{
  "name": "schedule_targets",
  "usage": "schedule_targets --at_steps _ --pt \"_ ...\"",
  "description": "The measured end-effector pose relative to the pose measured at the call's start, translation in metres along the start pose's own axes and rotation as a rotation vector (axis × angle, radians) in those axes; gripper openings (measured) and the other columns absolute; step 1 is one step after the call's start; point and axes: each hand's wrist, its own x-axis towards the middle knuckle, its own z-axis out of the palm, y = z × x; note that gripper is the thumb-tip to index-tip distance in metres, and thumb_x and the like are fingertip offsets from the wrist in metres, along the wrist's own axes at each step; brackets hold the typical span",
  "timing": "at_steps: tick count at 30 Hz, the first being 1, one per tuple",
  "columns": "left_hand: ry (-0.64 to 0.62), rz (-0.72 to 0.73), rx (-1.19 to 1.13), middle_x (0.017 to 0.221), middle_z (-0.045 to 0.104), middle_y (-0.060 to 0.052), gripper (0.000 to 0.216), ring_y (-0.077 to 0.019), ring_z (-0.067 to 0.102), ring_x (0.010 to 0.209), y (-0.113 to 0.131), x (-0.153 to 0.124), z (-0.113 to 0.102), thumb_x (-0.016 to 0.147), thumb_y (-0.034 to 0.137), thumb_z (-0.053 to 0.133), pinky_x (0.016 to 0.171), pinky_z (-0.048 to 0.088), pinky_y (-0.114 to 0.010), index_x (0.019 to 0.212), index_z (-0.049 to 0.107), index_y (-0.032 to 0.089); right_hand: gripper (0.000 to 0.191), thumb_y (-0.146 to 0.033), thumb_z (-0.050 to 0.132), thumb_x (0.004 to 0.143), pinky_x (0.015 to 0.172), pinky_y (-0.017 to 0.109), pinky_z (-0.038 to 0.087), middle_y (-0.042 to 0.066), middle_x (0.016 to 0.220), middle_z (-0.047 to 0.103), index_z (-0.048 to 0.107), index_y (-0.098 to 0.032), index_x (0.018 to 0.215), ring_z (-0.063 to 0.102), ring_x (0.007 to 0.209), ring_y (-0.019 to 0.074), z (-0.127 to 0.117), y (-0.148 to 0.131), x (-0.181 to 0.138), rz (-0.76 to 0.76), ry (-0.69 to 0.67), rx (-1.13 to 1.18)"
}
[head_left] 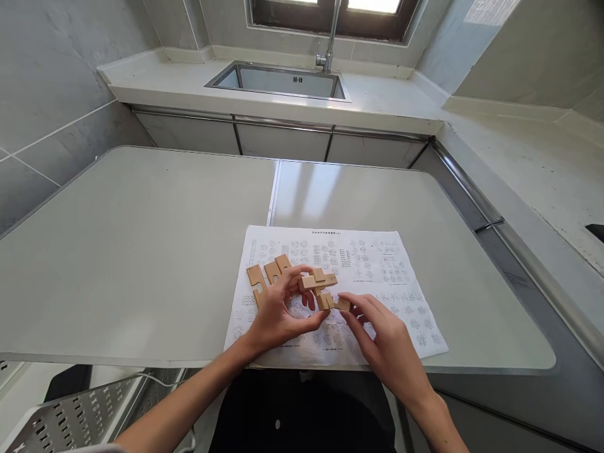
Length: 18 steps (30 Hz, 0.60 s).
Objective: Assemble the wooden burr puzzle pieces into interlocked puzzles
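My left hand [278, 311] is closed around a few joined wooden puzzle pieces [319, 280], thumb below and fingers above and behind. Between the thumb and fingertips of my right hand [384, 330] is one small wooden puzzle piece [344, 304], at the right end of the joined ones; whether it is fitted in or only touching, I cannot tell. Several loose notched wooden pieces [256, 275] lie left of my left hand, partly hidden by it. Beneath both hands is a printed sheet [377, 251] covered with small line diagrams.
The sheet lies on a pale folding table [189, 207] with a seam running away from me. Beyond it stands a counter with a steel sink [278, 78] and a tap [325, 60]. A perforated metal rack [80, 409] is at the lower left.
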Motion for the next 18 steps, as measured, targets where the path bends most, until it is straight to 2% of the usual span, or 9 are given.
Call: schedule_targets --at_steps 2,5,8,18 --pt "-0.038 0.034 0.037 0.093 0.067 -0.001 0.059 -0.0124 0.062 0.074 -0.0002 -0.0003 0.0003 0.081 0.022 0.083 0.081 0.059 -0.031 0.131 0.053 0.022 0.028 -0.033 0.048 0.110 0.076 0.033 0.058 0.006 0.113 0.070 0.060 -0.029 0.135 0.069 0.091 0.0204 -0.0035 -0.0035 -0.0018 -0.050 0.004 -0.013" --pt "-0.086 0.089 0.082 0.094 0.067 -0.001 0.060 -0.0131 0.064 0.073 -0.0007 -0.0012 0.0007 0.080 0.023 0.084 0.080 0.059 -0.032 0.133 0.055 0.023 0.024 -0.033 0.050 0.110 0.073 0.033 0.057 0.006 0.107 0.070 0.060 -0.028 0.131 0.069 0.085 0.0203 -0.0055 -0.0078 -0.0035 -0.073 0.058 -0.041" --pt "-0.094 0.133 0.138 0.086 0.067 0.001 0.061 -0.0138 0.064 0.070 -0.0016 -0.0025 0.0017 0.079 0.024 0.084 0.078 0.059 -0.033 0.133 0.056 0.022 0.021 -0.033 0.052 0.109 0.069 0.032 0.056 0.005 0.102 0.070 0.060 -0.028 0.128 0.068 0.080 0.0194 -0.0063 -0.0092 -0.0046 -0.074 0.094 -0.070" --pt "-0.140 0.187 0.183 0.078 0.067 0.004 0.064 -0.0143 0.068 0.069 -0.0059 -0.0058 0.0043 0.079 0.022 0.082 0.077 0.059 -0.030 0.136 0.055 0.021 0.023 -0.029 0.052 0.109 0.069 0.032 0.055 0.005 0.106 0.070 0.060 -0.029 0.131 0.067 0.083 0.0197 -0.0109 -0.0085 -0.0059 -0.103 0.071 -0.102"
